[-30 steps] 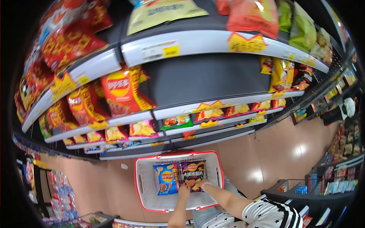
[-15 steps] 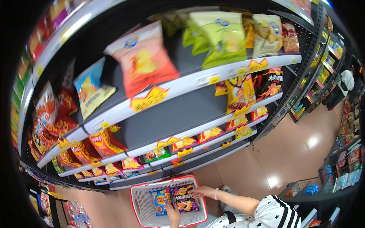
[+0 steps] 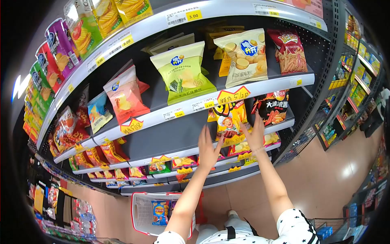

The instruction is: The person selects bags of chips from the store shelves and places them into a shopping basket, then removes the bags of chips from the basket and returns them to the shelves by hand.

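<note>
Both my hands are raised to the middle shelf, on either side of a yellow snack bag (image 3: 232,121) with a cartoon figure. My left hand (image 3: 209,149) is open at the bag's left, fingers pointing up, nothing in it. At the bag's right, my right hand (image 3: 255,136) is also open, its fingertips close to a black bag of chips (image 3: 273,109). Whether either hand touches the packaging I cannot tell. Below, a white shopping basket (image 3: 141,215) with a red rim holds a blue chip bag (image 3: 160,212); a purple bag beside it is mostly hidden by my left forearm.
On the shelf above stand a green chip bag (image 3: 183,75), a cream chip bag (image 3: 243,59), a red snack bag (image 3: 289,53) and a pink chip bag (image 3: 126,95). Chip canisters (image 3: 61,49) line the top left. A dark perforated shelf end (image 3: 321,81) borders the aisle floor (image 3: 325,171).
Both hands have left the bags in the basket and risen to the yellow bag on the shelf. The view has shifted right along the shelves, and the basket sits lower, partly behind my left arm.
</note>
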A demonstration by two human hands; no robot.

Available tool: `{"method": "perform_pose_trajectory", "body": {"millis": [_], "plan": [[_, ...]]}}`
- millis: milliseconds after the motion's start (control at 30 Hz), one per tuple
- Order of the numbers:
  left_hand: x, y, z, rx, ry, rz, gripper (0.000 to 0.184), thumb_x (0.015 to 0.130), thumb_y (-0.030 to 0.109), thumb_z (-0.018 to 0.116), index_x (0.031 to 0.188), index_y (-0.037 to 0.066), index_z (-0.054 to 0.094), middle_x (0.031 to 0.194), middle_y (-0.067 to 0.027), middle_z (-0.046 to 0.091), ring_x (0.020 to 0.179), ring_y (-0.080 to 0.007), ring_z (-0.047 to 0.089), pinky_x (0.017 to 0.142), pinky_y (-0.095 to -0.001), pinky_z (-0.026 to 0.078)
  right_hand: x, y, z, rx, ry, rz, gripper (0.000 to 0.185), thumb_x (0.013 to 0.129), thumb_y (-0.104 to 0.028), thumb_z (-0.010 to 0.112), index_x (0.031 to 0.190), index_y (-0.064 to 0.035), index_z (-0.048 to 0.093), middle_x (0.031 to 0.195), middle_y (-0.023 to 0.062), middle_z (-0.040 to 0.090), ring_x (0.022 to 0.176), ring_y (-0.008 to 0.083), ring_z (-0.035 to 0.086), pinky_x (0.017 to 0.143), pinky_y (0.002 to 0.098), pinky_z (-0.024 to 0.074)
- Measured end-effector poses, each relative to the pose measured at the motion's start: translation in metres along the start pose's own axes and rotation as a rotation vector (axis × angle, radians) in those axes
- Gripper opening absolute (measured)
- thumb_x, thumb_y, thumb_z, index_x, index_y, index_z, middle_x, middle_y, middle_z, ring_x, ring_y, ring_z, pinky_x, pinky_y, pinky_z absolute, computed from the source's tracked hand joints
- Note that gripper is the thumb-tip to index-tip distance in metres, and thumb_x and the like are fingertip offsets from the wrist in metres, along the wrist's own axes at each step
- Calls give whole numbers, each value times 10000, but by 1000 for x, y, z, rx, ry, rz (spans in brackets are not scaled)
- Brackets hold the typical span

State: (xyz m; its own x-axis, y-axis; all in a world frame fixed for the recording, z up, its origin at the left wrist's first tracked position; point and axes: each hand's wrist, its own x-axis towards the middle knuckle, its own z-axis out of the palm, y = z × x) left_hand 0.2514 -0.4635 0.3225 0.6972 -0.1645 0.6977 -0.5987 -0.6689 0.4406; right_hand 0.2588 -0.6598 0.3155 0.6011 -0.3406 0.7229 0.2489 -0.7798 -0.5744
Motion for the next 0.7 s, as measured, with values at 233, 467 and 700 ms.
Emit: {"method": "perform_pose_trajectory", "body": {"millis": [233, 467, 700], "plan": [[29, -4, 37, -134, -7, 0, 256, 907, 192, 466, 837, -34, 563, 766, -187, 535, 708, -362, 522, 630, -414, 421, 6, -8, 8, 95, -134, -64, 496, 818, -294, 597, 1160, 48, 482, 970, 185, 581, 929, 344, 514, 812, 417, 396], [16, 19, -39, -88, 184, -224, 299, 885, 157, 484, 634, -4, 505, 596, -136, 515, 574, -325, 530, 544, -401, 400, -1, -83, -40, 194, -237, -85, 490, 813, -263, 605, 1186, 24, 472, 1030, 184, 564, 948, 330, 512, 831, 393, 400], [-151, -26, -141, 20, 151, -129, 104, 788, 40, 561, 709, -28, 567, 720, -169, 594, 661, -329, 572, 613, -388, 453, -136, -140, -50, 679, -993, 600, 710, 780, -263, 677, 1303, 58, 319, 1196, 201, 504, 1117, 214, 479, 932, 329, 379]]}}
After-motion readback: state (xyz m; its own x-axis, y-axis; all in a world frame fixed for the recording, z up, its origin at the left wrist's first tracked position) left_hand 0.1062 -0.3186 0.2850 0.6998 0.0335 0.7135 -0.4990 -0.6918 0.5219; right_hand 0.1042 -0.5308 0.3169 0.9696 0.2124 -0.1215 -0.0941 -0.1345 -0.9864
